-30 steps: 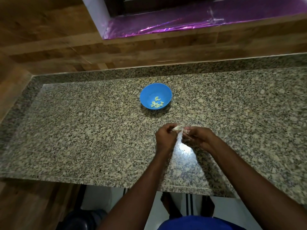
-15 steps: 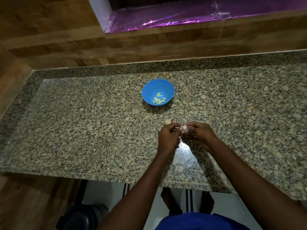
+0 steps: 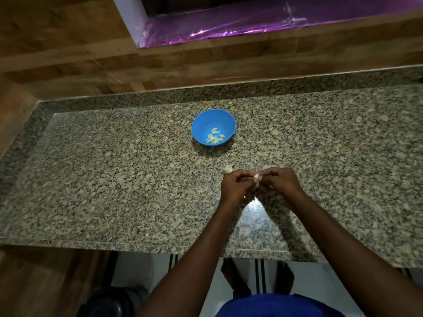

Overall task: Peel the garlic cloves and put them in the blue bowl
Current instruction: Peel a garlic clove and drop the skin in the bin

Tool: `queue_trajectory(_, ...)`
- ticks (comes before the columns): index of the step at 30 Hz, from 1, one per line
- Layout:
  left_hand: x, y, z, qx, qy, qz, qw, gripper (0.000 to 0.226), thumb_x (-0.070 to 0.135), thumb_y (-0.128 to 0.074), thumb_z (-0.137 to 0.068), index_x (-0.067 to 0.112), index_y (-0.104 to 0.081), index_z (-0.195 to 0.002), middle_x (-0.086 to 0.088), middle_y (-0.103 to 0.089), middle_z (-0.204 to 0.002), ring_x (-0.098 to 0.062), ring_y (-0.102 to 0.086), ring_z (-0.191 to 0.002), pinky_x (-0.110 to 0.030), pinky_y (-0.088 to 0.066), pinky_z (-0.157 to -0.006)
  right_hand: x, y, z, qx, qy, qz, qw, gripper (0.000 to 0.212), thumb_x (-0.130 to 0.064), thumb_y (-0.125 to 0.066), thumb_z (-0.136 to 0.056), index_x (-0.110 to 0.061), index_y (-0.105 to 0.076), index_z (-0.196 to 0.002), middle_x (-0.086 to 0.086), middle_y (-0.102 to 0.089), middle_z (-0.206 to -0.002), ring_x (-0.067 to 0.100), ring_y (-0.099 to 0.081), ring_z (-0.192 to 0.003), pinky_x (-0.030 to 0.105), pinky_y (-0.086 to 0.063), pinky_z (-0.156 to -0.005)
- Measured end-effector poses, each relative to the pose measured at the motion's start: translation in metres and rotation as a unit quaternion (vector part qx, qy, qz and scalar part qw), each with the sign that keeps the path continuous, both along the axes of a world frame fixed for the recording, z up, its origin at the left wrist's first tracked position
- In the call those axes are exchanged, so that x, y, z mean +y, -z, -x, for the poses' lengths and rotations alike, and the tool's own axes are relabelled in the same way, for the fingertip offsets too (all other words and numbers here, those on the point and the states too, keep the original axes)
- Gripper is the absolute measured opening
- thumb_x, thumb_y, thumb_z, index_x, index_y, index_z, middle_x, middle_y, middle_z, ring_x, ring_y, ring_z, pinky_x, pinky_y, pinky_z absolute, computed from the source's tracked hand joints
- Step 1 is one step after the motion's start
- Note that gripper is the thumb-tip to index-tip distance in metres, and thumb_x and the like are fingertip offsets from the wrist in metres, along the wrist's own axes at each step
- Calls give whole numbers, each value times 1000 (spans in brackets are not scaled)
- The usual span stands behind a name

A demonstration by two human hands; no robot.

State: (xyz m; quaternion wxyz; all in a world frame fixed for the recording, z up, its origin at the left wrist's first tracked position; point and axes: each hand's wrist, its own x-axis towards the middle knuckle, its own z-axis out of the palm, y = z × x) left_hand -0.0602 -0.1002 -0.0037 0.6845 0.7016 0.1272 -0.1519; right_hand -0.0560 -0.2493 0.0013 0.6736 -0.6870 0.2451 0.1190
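Note:
A blue bowl (image 3: 201, 126) stands on the granite counter (image 3: 114, 179) with several peeled garlic cloves (image 3: 215, 138) in its bottom. In front of it, my left hand (image 3: 233, 186) and my right hand (image 3: 281, 181) meet over the counter and pinch a small pale garlic clove (image 3: 256, 179) between their fingertips. Its skin looks partly lifted. A loose piece of garlic (image 3: 228, 168) lies on the counter just beyond my left hand. Another pale scrap (image 3: 265, 167) shows behind my right hand.
A wood-panelled wall (image 3: 206, 60) runs along the back and left of the counter, with a purple foil-lined ledge (image 3: 229, 28) above. The counter's front edge (image 3: 137, 244) is near my body. A dark round object (image 3: 107, 303) sits on the floor below.
The view has shifted slightly. My hands stay together on the clove, and the loose garlic piece beyond my left hand has come into view since a second ago.

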Motion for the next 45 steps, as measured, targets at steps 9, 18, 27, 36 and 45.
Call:
queue_trajectory(9, 2, 4, -3, -16, 8, -55, 998, 9, 4, -79, -79, 12, -77, -82, -13, -76, -80, -19, -69, -70, -39, -60, -74, -1, 1, -6, 153, 48, -191, 968, 5, 1, -61, -91, 0, -66, -90, 11, -66, -81, 16, -61, -69, 18, -56, -50)
queue_trajectory(18, 10, 3, -3, -50, -18, -151, 987, 14, -1, -64, -91, 5, -77, -91, -17, -72, -72, -20, -63, -55, -36, -60, -52, 4, 2, -10, 100, 23, -52, 993, 11, 9, -75, -71, 2, -73, -78, 22, -70, -70, 29, -65, -58, 31, -57, -49)
queue_trajectory(27, 12, 0, -6, -89, 55, -159, 982, 13, 5, -77, -82, 9, -78, -95, 1, -74, -81, 2, -67, -67, -13, -52, -63, 14, 8, -16, 106, 16, -17, 994, 6, 8, -74, -70, 8, -68, -72, 29, -68, -73, 29, -65, -55, 42, -59, -59)
queue_trajectory(36, 8, -1, -8, -76, 48, -164, 982, 11, 5, -77, -81, 11, -78, -89, -3, -75, -76, -1, -65, -61, -15, -52, -58, 20, 7, -15, 172, 39, -107, 978, 6, 4, -54, -81, 7, -59, -81, 18, -53, -65, 25, -49, -46, 57, -55, -77)
queue_trajectory(45, 17, 9, -19, -27, 16, -193, 981, 19, 0, -66, -87, 7, -78, -100, -8, -72, -69, -13, -65, -55, -26, -59, -61, 8, 4, -11, 163, 2, -88, 983, 10, 10, -54, -79, 8, -61, -86, 25, -56, -74, 29, -51, -53, 59, -56, -78)
